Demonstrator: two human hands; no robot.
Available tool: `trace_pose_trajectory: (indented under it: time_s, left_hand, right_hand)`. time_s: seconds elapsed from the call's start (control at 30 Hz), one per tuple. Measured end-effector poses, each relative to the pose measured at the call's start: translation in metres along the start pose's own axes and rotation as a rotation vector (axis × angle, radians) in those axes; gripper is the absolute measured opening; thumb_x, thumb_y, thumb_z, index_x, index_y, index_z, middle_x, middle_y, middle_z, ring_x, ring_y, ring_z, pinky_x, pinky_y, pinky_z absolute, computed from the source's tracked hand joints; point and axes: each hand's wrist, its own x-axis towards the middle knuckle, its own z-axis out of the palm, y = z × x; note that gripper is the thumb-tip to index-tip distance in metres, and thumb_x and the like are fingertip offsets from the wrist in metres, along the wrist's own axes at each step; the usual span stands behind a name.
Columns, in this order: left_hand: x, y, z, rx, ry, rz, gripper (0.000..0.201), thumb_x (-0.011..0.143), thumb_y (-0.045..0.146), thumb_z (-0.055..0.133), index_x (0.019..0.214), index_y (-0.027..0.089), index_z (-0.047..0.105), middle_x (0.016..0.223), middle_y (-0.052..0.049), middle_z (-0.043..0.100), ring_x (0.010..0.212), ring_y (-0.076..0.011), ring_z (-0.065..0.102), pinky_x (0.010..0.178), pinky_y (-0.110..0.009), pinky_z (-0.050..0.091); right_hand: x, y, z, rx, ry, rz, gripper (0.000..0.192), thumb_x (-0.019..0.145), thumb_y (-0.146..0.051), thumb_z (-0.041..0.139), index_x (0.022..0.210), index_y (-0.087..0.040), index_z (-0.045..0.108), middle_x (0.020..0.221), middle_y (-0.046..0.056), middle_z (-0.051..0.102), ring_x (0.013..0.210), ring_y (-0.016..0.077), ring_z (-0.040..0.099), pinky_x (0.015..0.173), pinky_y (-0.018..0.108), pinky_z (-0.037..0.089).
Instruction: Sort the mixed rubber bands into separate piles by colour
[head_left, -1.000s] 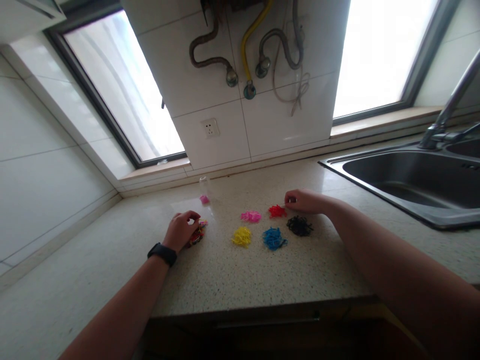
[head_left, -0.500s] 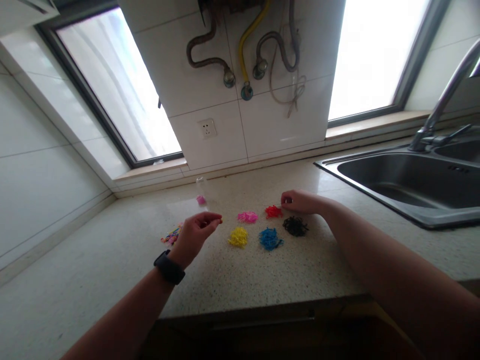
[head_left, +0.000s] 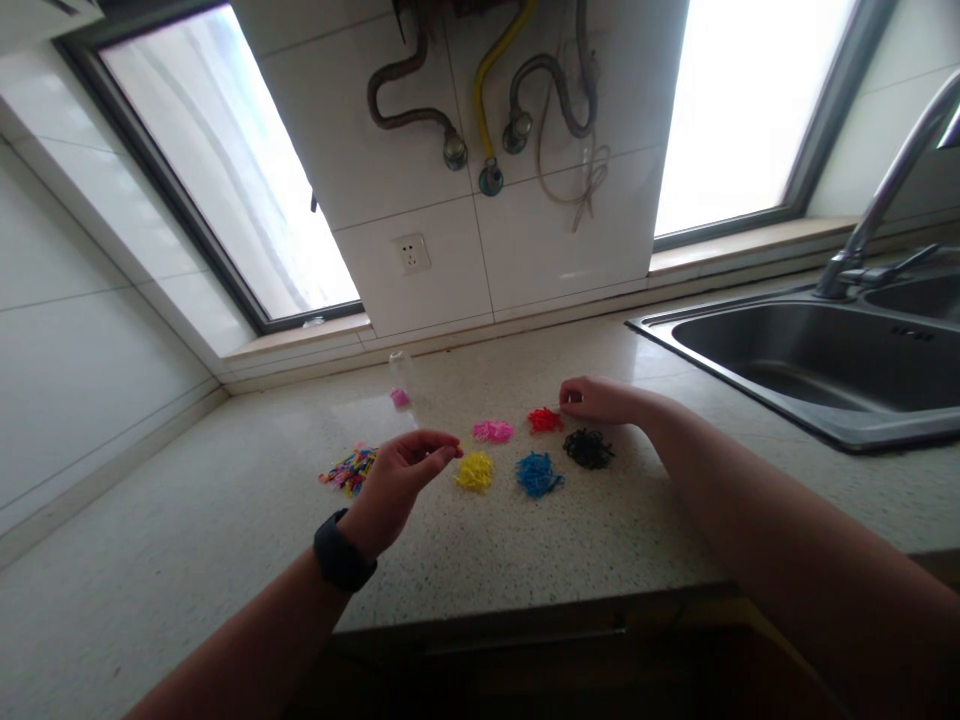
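My left hand [head_left: 409,475], with a dark band on its wrist, is pinched at the left edge of the yellow rubber band pile [head_left: 475,471]. A tiny yellow rubber band seems to be at its fingertips, mostly hidden. Behind that hand lies a mixed-colour rubber band pile [head_left: 349,470], partly covered. My right hand [head_left: 596,400] rests on the counter with curled fingers, touching or just beside the red rubber band pile [head_left: 544,420]; what it holds, if anything, is hidden. Nearby are pink [head_left: 493,431], blue [head_left: 538,475] and black [head_left: 588,449] piles.
A clear container [head_left: 401,370] with something pink [head_left: 399,398] at its near end lies toward the back of the speckled counter [head_left: 465,560]. A steel sink [head_left: 750,370] with a faucet [head_left: 877,220] is at the right. Hoses [head_left: 484,90] hang on the tiled wall.
My left hand has moved a little right and down to the yellow pile, uncovering more of the mixed pile. My right hand has stayed by the red one.
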Motion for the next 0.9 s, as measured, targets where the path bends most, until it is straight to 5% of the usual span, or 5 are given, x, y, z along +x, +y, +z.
trace_pose_trajectory:
  time_s: [0.17,0.3,0.9]
  left_hand:
    - [0.008,-0.016,-0.011,0.451,-0.019,0.086,0.024,0.085,0.039,0.063,0.096,0.021,0.075,0.082,-0.006,0.073,0.070,-0.0172,0.063,0.063,-0.030,0.049]
    - [0.011,-0.031,-0.019,0.726,-0.057,0.156,0.017,0.085,0.031,0.063,0.094,0.023,0.076,0.086,-0.004,0.073,0.075,-0.0185,0.061,0.071,-0.032,0.047]
    - [0.003,-0.022,-0.022,0.777,-0.254,0.342,0.017,0.091,0.030,0.056,0.091,0.023,0.072,0.087,-0.004,0.071,0.083,-0.0191,0.062,0.085,-0.036,0.048]
  right_hand:
    - [0.001,0.000,0.000,0.002,0.001,0.005,0.021,0.081,-0.034,0.058,0.091,-0.018,0.069,0.085,0.007,0.071,0.072,0.0182,0.061,0.062,0.029,0.040]
    - [0.002,0.003,0.002,0.010,-0.002,-0.001,0.022,0.082,-0.034,0.058,0.091,-0.018,0.068,0.086,0.007,0.071,0.071,0.0174,0.060,0.062,0.028,0.040]
    - [0.001,0.003,0.002,0.006,0.005,0.009,0.024,0.082,-0.038,0.058,0.091,-0.019,0.069,0.084,0.006,0.071,0.070,0.0174,0.060,0.061,0.028,0.040]
